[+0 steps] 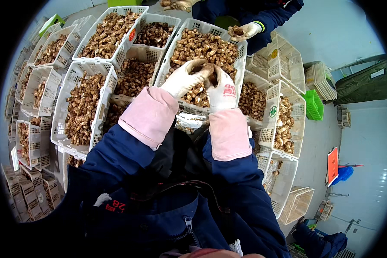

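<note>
My left hand [186, 80] and my right hand [222, 89], both in white gloves with brown-stained fingers, meet above a white basket [244, 64] heaped with brown mushrooms [202, 46]. Between their curled fingertips is a brown mushroom [207, 70], partly covered by the gloves. Pink cuffs cover both wrists over dark blue sleeves. Whether each hand has a separate mushroom I cannot make out. Below the wrists, a bright tray [189, 122] with pale pieces is partly hidden by my arms.
White baskets of mushrooms [84, 107] crowd the left. More stand at right, including a tilted one [284, 122] and one with few mushrooms [279, 180]. Across from me, a person's gloved hand [246, 31] holds something brown. A green crate [313, 104] sits on the floor farther right.
</note>
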`<state>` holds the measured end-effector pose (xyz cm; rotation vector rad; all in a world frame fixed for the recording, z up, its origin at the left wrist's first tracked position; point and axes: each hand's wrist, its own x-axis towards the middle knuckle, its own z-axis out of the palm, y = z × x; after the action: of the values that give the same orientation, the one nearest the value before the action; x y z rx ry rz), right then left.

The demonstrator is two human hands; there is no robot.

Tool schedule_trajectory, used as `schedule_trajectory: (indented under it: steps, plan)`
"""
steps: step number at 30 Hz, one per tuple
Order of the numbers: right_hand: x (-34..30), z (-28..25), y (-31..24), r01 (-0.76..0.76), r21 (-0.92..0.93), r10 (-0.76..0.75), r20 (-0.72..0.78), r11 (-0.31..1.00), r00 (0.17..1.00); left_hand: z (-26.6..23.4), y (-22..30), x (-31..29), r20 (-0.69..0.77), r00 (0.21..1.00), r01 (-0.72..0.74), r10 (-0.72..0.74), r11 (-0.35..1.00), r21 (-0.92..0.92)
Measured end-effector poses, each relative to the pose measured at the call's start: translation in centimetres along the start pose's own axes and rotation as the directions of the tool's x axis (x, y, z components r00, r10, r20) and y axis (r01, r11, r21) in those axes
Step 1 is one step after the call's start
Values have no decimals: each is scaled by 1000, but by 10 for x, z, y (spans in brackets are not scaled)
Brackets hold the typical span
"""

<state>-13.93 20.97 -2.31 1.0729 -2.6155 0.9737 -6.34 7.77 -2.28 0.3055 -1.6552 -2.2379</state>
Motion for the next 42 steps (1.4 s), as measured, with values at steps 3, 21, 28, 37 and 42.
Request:
schedule_trajectory:
  steps: [3, 21, 28, 37, 42]
  plan:
    - [3, 2, 4, 138, -8, -138, -41, 990, 990, -6, -5, 3, 26, 1000, 14, -12, 998, -65]
    - [-6, 16, 4, -299, 359, 283, 98, 884, 954, -6, 6, -4, -14, 999, 24, -30, 951, -307]
    - [-6, 7, 0, -621, 597, 264, 578, 508, 772, -7, 8, -10, 144, 963, 268, -228, 880, -392]
    - [-6, -9, -42, -577, 611, 320, 485, 542, 814, -6, 42, -36, -223, 960, -183, 171, 983, -33]
    - [-5, 5, -9, -670, 660, 168, 658, 339, 734, -57, 53, -71, -330, 915, -330, 231, 900, -284]
